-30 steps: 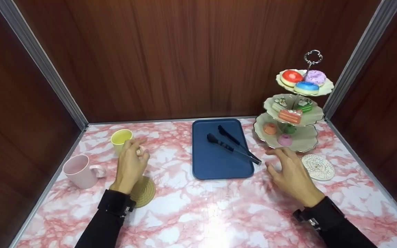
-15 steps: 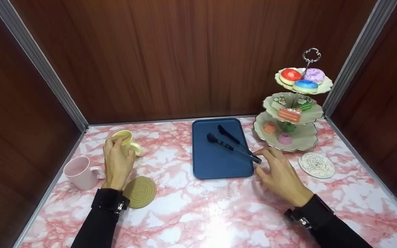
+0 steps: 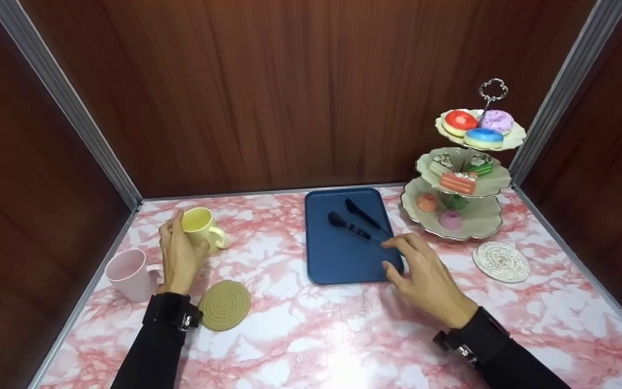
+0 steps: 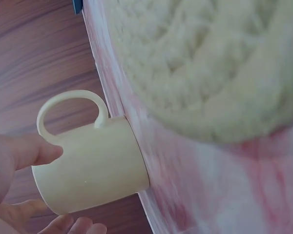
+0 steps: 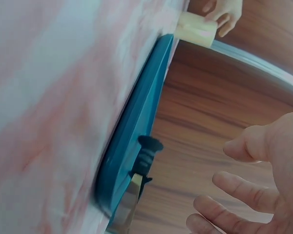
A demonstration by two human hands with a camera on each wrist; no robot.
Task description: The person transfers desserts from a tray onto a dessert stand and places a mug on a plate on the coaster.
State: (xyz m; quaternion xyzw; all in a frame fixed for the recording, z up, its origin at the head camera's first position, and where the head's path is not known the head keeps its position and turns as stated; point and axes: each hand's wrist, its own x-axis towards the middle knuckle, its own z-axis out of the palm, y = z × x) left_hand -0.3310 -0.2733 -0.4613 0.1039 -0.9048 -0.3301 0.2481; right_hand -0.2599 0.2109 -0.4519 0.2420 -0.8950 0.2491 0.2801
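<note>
In the head view my left hand [image 3: 181, 254] grips the yellow mug [image 3: 197, 227] from its left side, thumb at the front and fingers on the far side. The left wrist view shows the thumb over the wall of the upright mug [image 4: 90, 163], its handle away from the palm. My right hand [image 3: 424, 275] hovers over the near right corner of the blue tray [image 3: 324, 267], fingers spread and holding nothing. Black-tipped metal tongs [image 3: 351, 227] lie diagonally on that tray; the hand hides their joined end in the head view.
A pink mug [image 3: 130, 275] and a woven tan coaster [image 3: 225, 305] are near my left arm. At the right stand a three-tier stand [image 3: 473, 213] with toy doughnuts and cakes, and a white beaded coaster [image 3: 501, 262]. Wooden panels [image 3: 289, 97] enclose the marbled table.
My left hand has moved from in front of the yellow mug round to its left side and taken hold. My right hand has moved left, over the tray's corner and the tongs' end.
</note>
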